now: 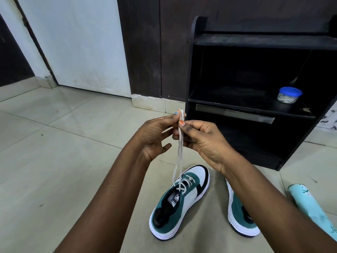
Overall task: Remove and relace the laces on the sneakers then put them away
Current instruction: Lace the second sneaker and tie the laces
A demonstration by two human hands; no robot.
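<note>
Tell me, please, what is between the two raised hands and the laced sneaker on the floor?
Only the white shoelace: in the head view it hangs from the left hand and right hand to the teal sneaker.

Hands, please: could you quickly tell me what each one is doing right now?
Left hand: pinching the white lace near its ends, above the sneaker.
Right hand: fingers curled, pinching the same lace.

Puma logo on sneaker (179,203) tongue label (174,197); nothing else legible.
</note>
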